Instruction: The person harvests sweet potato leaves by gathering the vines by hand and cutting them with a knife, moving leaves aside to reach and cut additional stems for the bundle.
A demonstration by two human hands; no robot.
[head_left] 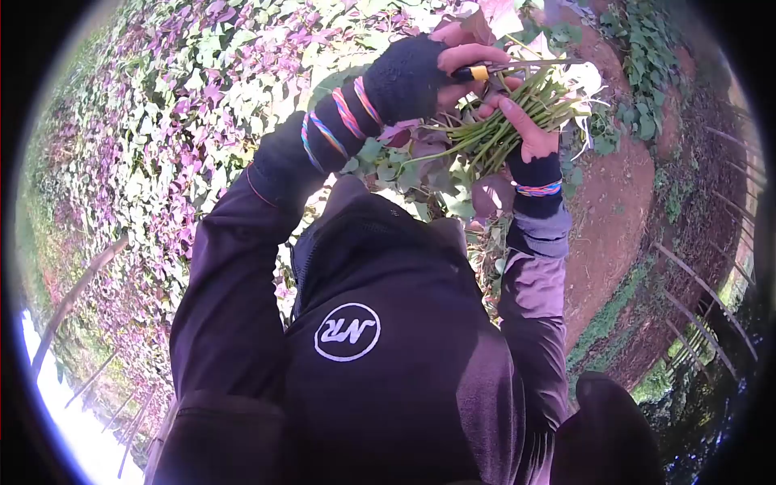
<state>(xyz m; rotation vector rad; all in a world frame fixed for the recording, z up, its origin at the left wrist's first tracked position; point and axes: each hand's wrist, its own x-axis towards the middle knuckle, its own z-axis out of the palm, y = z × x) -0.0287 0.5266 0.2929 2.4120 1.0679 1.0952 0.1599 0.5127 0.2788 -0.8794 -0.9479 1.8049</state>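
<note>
My left hand (464, 69), in a dark fingerless glove with striped bands, is closed around the black-and-yellow handle of a small knife (558, 62). Its thin blade points right, lying across the top of a bundle of green leafy vine cuttings (501, 133). Around that bundle my right hand (529, 129) is wrapped, thumb stretched over the stems, with a dark cuff and a striped band at the wrist. The stem ends stick out to the right in bright glare. Leaves hang down to the left, between the forearms. The left fingertips nearly meet the bundle.
Dense green and purple leafy vines (186, 105) cover the ground on the left. To the right runs a bare soil strip (610, 218), with more green vines (643, 69) beyond. Wooden poles (703, 283) stand along the right edge, and another pole (77, 295) at left.
</note>
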